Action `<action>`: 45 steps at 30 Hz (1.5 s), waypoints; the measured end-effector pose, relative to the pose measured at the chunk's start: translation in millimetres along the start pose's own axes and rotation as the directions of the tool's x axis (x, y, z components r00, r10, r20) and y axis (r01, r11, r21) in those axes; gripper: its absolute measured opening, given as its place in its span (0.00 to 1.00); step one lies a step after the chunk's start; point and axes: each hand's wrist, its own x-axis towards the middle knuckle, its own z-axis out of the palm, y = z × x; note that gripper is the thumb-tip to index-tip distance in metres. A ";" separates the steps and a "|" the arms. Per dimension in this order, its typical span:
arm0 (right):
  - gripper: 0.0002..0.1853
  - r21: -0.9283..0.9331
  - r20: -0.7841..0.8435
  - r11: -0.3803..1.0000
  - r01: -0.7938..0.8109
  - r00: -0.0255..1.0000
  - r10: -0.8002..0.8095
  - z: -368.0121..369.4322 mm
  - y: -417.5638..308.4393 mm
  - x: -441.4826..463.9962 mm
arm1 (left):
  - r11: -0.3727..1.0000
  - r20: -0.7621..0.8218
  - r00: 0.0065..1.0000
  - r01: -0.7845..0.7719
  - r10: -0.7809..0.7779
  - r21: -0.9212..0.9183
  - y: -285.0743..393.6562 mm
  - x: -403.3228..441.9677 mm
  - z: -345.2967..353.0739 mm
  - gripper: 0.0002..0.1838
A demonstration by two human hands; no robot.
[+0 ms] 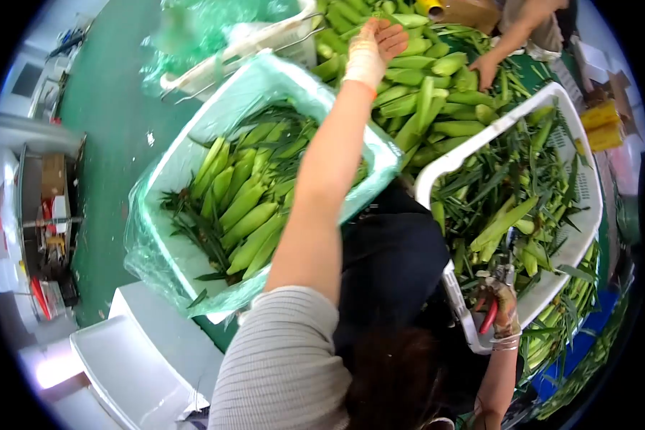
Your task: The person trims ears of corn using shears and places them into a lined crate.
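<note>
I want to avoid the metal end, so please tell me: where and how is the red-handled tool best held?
Best, I think, by the red handle, coming from the wearer's side, as the right hand does. The tool's metal end points away, among the leaves.

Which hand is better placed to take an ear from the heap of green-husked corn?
Probably the left hand: apparently open, it is at the heap of corn; the right hand holds red-handled metal shears at the white plastic crate.
</note>
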 end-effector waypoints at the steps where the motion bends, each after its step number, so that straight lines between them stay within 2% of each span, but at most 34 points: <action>1: 0.17 -0.064 -0.025 0.995 0.077 0.997 -0.079 -10.1 10.2 3.7 | 0.933 0.046 0.996 -0.093 0.081 0.349 32.1 -33.9 -6.0 0.25; 2: 0.19 -0.070 -0.096 0.997 0.030 0.995 -0.036 -5.2 4.0 4.7 | 0.843 0.024 0.997 -0.072 0.070 0.533 63.6 -62.8 -22.8 0.22; 3: 0.20 -0.080 -0.101 0.997 0.004 0.995 -0.012 -10.0 5.1 6.4 | 0.630 -0.070 0.980 -0.062 0.183 0.774 84.8 -88.5 -57.4 0.17; 5: 0.21 -0.020 -0.099 0.999 -0.025 0.995 0.023 -9.1 2.6 7.9 | 0.096 -0.288 0.936 0.274 0.202 0.957 115.6 -145.7 -146.0 0.14; 6: 0.22 0.050 -0.202 0.999 0.014 0.979 -0.003 -3.2 7.7 8.5 | -0.169 -0.392 0.896 0.427 0.207 0.888 130.9 -173.8 -190.5 0.13; 7: 0.21 0.076 -0.259 0.997 0.004 0.966 0.016 9.7 3.3 8.6 | -0.307 -0.389 0.876 0.469 0.286 0.828 134.1 -214.1 -236.2 0.19; 8: 0.21 0.097 -0.316 0.995 -0.003 0.948 0.034 20.3 -3.5 7.4 | -0.375 -0.609 0.766 0.637 0.208 0.673 141.2 -250.8 -246.3 0.17; 10: 0.21 0.050 -0.289 0.998 -0.029 0.956 0.043 21.3 -6.7 6.4 | -0.627 -0.711 0.704 0.553 -0.002 0.549 145.8 -311.8 -306.3 0.23; 12: 0.20 0.012 -0.272 0.998 -0.056 0.961 0.057 3.5 0.8 0.5 | -0.472 -0.778 0.629 0.686 0.002 0.553 150.6 -338.6 -332.1 0.38; 13: 0.21 -0.159 -0.214 0.987 -0.027 0.977 -0.008 -18.0 12.0 0.9 | -0.478 -0.802 0.590 0.682 -0.086 0.553 159.7 -333.0 -334.5 0.47; 14: 0.21 -0.320 -0.148 0.947 0.012 0.987 -0.063 -28.9 19.0 -1.8 | -0.478 -0.797 0.598 0.676 -0.088 0.560 168.0 -330.3 -332.6 0.47; 15: 0.23 -0.183 -0.145 0.975 -0.123 0.985 0.097 -9.9 -0.9 -4.6 | -0.479 -0.753 0.634 0.614 -0.175 0.628 178.3 -325.7 -326.0 0.47; 16: 0.23 -0.181 -0.151 0.977 -0.110 0.985 0.083 -0.2 -6.0 -4.4 | -0.465 -0.701 0.664 0.550 -0.260 0.694 185.9 -317.5 -307.0 0.48; 18: 0.28 -0.372 -0.324 0.928 -0.027 0.940 -0.103 17.1 -7.5 -10.3 | -0.428 -0.653 0.707 0.519 -0.271 0.740 198.4 -302.5 -262.3 0.44; 19: 0.37 -0.541 -0.283 0.838 -0.078 0.954 -0.095 28.4 -21.6 -12.9 | -0.257 -0.521 0.777 0.455 -0.354 0.853 203.2 -292.7 -241.3 0.41; 20: 0.41 -0.847 -0.328 0.507 -0.158 0.907 -0.265 35.5 -19.7 -16.1 | -0.068 -0.364 0.832 0.371 -0.417 0.926 203.8 -281.7 -221.0 0.37; 21: 0.42 -0.932 -0.043 0.333 0.144 0.868 -0.494 64.7 -41.4 -16.5 | 0.110 -0.231 0.838 0.323 -0.494 0.940 199.8 -265.4 -202.3 0.36; 23: 0.36 -0.923 0.039 0.330 0.197 0.902 -0.430 110.3 -83.0 -18.7 | 0.402 0.023 0.816 0.260 -0.578 0.878 188.0 -228.9 -132.5 0.35; 24: 0.35 -0.889 0.090 0.344 0.302 0.852 -0.515 119.0 -87.0 -12.3 | 0.452 0.106 0.820 0.197 -0.562 0.870 177.0 -211.5 -99.8 0.38; 25: 0.34 -0.891 0.171 0.260 0.373 0.805 -0.569 128.0 -99.1 -10.3 | 0.530 0.215 0.774 0.177 -0.596 0.829 160.0 -190.9 -76.4 0.39; 26: 0.33 -0.886 0.117 0.266 0.379 0.739 -0.664 138.2 -108.6 -13.6 | 0.601 0.324 0.714 0.168 -0.620 0.781 140.8 -169.6 -49.5 0.40; 27: 0.35 -0.833 0.112 0.356 0.424 0.759 -0.642 135.1 -115.5 -5.8 | 0.622 0.359 0.695 0.161 -0.623 0.766 123.5 -161.2 -10.2 0.43; 28: 0.36 -0.850 0.089 0.328 0.412 0.725 -0.683 131.9 -122.7 -7.4 | 0.578 0.365 0.703 0.080 -0.610 0.812 109.0 -157.4 29.5 0.34; 29: 0.37 -0.850 0.064 0.348 0.394 0.735 -0.676 121.5 -126.3 -5.4 | 0.569 0.424 0.704 -0.036 -0.569 0.822 82.9 -137.4 29.1 0.35; 31: 0.38 -0.838 0.020 0.383 0.389 0.724 -0.690 100.3 -135.4 -14.0 | 0.447 0.434 0.644 -0.157 -0.630 0.881 63.1 -129.4 87.2 0.42; 32: 0.39 -0.826 -0.009 0.411 0.386 0.720 -0.694 88.1 -137.4 -18.3 | 0.449 0.455 0.610 -0.176 -0.649 0.876 53.5 -134.2 116.1 0.42; 34: 0.38 -0.824 -0.056 0.430 0.369 0.702 -0.710 64.4 -140.5 -26.7 | 0.377 0.469 0.481 -0.280 -0.741 0.883 34.3 -145.2 161.7 0.43; 35: 0.36 -0.832 -0.020 0.396 0.388 0.693 -0.721 52.8 -143.5 -31.2 | 0.345 0.461 0.347 -0.347 -0.817 0.872 18.3 -140.5 170.1 0.43; 36: 0.34 -0.839 0.019 0.360 0.407 0.684 -0.729 41.3 -145.2 -35.0 | 0.173 0.464 0.410 -0.575 -0.785 0.800 7.0 -144.4 173.5 0.41; 37: 0.32 -0.795 0.042 0.421 0.438 0.731 -0.681 31.1 -146.5 -38.6 | 0.178 0.485 0.345 -0.639 -0.803 0.749 -1.5 -142.3 179.7 0.39; 39: 0.25 -0.791 -0.078 0.505 0.344 0.763 -0.642 18.7 -131.9 -46.1 | 0.189 0.498 0.263 -0.704 -0.826 0.685 -15.7 -141.2 194.7 0.38; 42: 0.15 -0.691 -0.228 0.669 0.272 0.797 -0.560 -7.0 -87.6 -40.7 | 0.124 0.443 0.313 -0.685 -0.840 0.718 -31.4 -148.7 225.7 0.32; 44: 0.17 -0.338 -0.251 0.933 0.126 0.943 -0.218 -25.9 -81.4 -50.7 | 0.098 0.139 0.053 -0.475 -0.989 0.875 -49.9 -141.0 249.6 0.34; 45: 0.19 -0.277 -0.299 0.957 0.088 0.938 -0.173 -34.0 -76.6 -44.3 | 0.036 0.089 0.083 -0.501 -0.993 0.865 -55.0 -149.1 263.9 0.30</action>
